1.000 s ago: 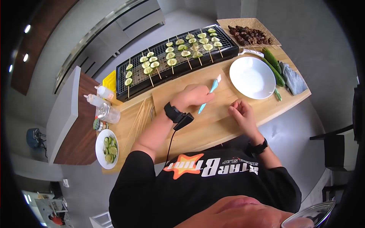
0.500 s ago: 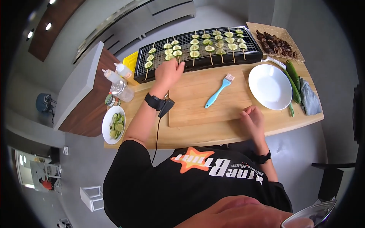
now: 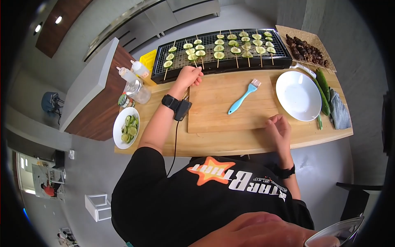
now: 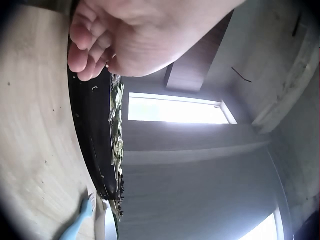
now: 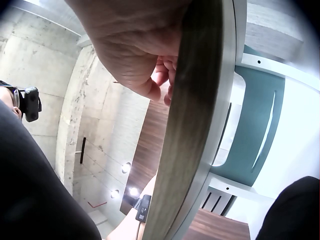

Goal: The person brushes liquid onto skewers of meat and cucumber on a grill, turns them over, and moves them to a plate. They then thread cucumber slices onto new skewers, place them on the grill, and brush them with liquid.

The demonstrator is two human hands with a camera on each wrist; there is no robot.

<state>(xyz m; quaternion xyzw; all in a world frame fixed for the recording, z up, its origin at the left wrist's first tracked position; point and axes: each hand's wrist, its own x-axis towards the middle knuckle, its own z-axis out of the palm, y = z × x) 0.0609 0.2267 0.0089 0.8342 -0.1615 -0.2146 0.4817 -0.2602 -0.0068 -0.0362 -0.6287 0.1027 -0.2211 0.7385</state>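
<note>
In the head view my left hand (image 3: 190, 77) is at the grill's front edge, thumb and fingertips pinching the stick end of a skewer of green slices (image 3: 200, 53). The left wrist view shows those fingers (image 4: 78, 57) curled beside the black grill side (image 4: 92, 130). Several more skewers of round, pale-green slices (image 3: 219, 48) lie in rows across the grill (image 3: 222, 68). My right hand (image 3: 279, 127) rests at the table's near edge, fingers loosely curled and holding nothing. A light-blue basting brush (image 3: 242, 99) lies on the wooden board (image 3: 214, 117) between the hands.
A white oval bowl (image 3: 297, 94) stands right of the board, with cucumbers (image 3: 323, 88) and a grey cloth (image 3: 340, 111) beyond. Dark meat skewers (image 3: 306, 51) lie on a tray at back right. Left are squeeze bottles (image 3: 127, 75), a jar (image 3: 140, 92) and a bowl of slices (image 3: 129, 129).
My left hand let go of the blue brush on the board, moved left and forward to the grill edge and took a skewer's end. The right hand stayed by the table edge.
</note>
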